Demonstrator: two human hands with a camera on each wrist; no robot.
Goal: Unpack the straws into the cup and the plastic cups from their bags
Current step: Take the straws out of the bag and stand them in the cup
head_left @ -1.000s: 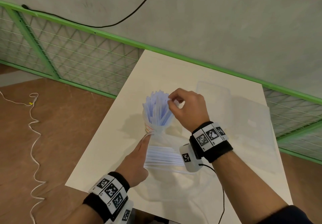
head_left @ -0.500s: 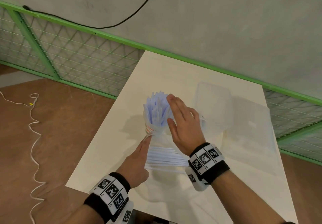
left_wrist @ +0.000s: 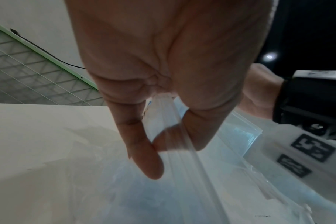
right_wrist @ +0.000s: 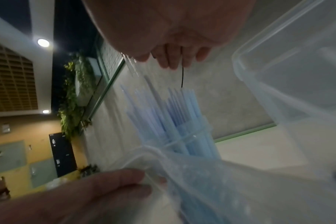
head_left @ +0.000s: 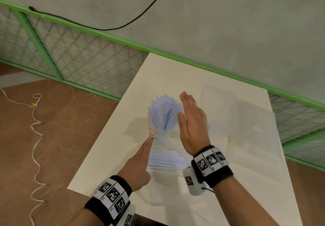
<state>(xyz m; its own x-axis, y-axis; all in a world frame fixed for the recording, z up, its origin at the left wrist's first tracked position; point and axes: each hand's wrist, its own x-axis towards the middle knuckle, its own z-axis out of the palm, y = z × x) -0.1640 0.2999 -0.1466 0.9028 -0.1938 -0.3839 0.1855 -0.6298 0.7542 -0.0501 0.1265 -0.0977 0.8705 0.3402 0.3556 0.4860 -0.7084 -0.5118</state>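
A bunch of pale blue straws [head_left: 164, 112] stands upright in a clear cup [head_left: 153, 129] near the middle of the white table [head_left: 112, 144]. More straws [head_left: 167, 160] lie in a clear bag [left_wrist: 182, 159] just in front of the cup. My left hand [head_left: 140, 162] pinches the bag's edge between thumb and fingers [left_wrist: 144, 151], close to the cup. My right hand [head_left: 191, 120] is flat with straight fingers, held against the right side of the standing straws [right_wrist: 163, 115]. The bag [right_wrist: 201, 181] reaches up to the cup's rim.
A clear plastic container [head_left: 219, 107] sits right of the cup, with a flat clear plastic sheet or bag [head_left: 256, 137] beyond it. A green mesh fence [head_left: 70, 53] borders the table's far edge. A white cord [head_left: 36, 137] lies on the brown floor at left.
My right hand went from pinching the straw tops to a flat hand beside the bunch, and it has lifted slightly. The left hand keeps hold of the bag.
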